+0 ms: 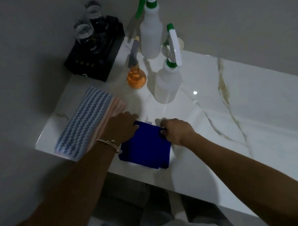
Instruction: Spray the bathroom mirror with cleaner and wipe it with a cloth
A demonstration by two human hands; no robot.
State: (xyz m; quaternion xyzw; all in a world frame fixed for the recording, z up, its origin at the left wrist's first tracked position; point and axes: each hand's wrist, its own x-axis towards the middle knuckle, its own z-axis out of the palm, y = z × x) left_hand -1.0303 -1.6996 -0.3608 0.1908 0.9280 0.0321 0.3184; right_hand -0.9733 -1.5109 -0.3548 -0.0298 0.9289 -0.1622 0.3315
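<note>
1. Now your left hand [121, 127] grips the far left corner of the blue cloth [145, 150], fingers curled over its edge
2. Your right hand [177, 131] pinches the far right corner
3. Folded, the cloth lies on the marble countertop [257, 118], reaching back from your hands towards you
4. Beyond your hands stands a spray bottle [167, 86], well apart from the cloth

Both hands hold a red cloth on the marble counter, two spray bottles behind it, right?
No: the head view shows the cloth is dark blue, not red. The left hand and right hand hold it on the marble counter, the tall spray bottle and the short spray bottle behind it.
</note>
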